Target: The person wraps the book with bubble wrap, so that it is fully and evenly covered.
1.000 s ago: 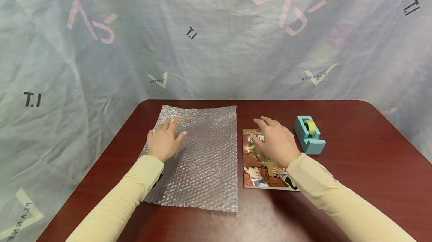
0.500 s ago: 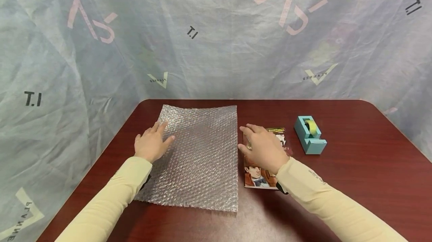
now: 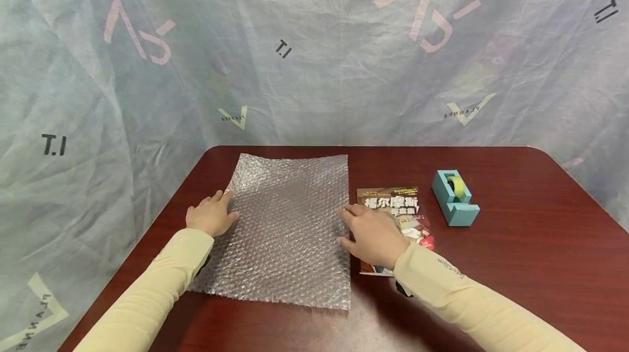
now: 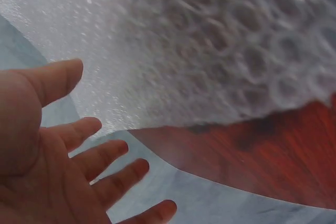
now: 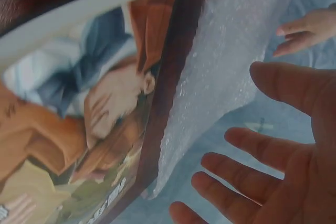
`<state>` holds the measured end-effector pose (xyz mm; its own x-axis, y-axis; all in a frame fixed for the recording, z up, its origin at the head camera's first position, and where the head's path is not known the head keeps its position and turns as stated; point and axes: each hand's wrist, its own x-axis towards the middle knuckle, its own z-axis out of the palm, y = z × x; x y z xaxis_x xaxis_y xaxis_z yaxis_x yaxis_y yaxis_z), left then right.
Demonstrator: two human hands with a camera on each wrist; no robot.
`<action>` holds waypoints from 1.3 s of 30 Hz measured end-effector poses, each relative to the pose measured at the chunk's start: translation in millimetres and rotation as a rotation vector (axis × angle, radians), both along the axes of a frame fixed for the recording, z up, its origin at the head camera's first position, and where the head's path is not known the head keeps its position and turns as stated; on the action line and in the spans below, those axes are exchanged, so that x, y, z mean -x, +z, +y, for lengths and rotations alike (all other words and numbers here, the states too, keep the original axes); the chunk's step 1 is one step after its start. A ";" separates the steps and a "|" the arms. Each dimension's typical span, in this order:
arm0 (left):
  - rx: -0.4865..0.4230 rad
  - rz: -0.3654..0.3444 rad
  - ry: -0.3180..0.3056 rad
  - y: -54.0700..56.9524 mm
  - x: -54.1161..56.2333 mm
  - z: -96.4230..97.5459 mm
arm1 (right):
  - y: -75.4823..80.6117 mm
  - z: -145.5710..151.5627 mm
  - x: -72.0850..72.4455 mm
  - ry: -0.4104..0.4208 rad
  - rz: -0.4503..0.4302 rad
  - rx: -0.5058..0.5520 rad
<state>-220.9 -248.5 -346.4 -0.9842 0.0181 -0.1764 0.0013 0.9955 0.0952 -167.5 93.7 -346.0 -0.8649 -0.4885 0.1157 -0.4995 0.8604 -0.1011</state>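
Note:
A clear sheet of bubble wrap (image 3: 290,221) lies spread on the table between my two hands. My left hand (image 3: 208,215) is at its left edge, and in the left wrist view the fingers (image 4: 113,182) are spread and hold nothing. Over the sheet's right edge, my right hand (image 3: 373,234) hovers with fingers extended, its thumb (image 5: 283,85) held apart in the right wrist view. Beneath that hand is an illustrated book (image 3: 393,202), flat beside the wrap, its lower part hidden by the hand and sleeve.
To the right of the book stands a light-blue tape dispenser (image 3: 454,199) with a yellow roll in it. The dark red table (image 3: 526,254) has a rounded far edge. A grey printed cloth (image 3: 314,68) hangs behind and along the left.
Both hands have shifted left and lowered: the left from above the wrap to its left edge, the right from over the book to the wrap's right edge. More of the book's top shows.

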 end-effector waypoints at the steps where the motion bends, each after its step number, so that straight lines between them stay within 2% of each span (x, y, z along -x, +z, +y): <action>1: -0.003 -0.013 -0.003 -0.6 0.2 -1.3 | -0.3 -0.6 -1.2 0.007 -0.005 -0.011; 7: -0.024 -0.091 -0.042 -2.7 1.6 -6.1 | -2.3 -3.2 -4.4 0.026 -0.099 -0.007; 14: -0.023 -0.122 -0.066 -5.7 4.8 -7.3 | -13.1 -5.4 -2.4 0.009 -0.121 0.013; 20: -0.019 -0.153 -0.061 -4.7 7.1 -4.7 | -18.3 -8.2 -5.0 -0.007 -0.166 -0.034; 24: -0.023 -0.197 -0.042 -5.9 11.3 -5.8 | -20.7 -10.1 -8.6 -0.008 -0.152 -0.062; 29: -0.033 -0.228 -0.007 -6.0 14.2 -4.3 | -22.4 -6.3 -5.7 0.023 -0.122 -0.086; 39: -0.007 -0.218 0.046 -11.1 18.8 0.1 | -26.0 4.6 -3.8 0.077 -0.049 -0.166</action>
<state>-239.7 -248.4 -357.5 -0.9227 -0.0240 -0.3849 -0.0656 0.9933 0.0953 -163.7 98.3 -372.0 -0.8268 -0.5623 -0.0131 -0.5625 0.8267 0.0137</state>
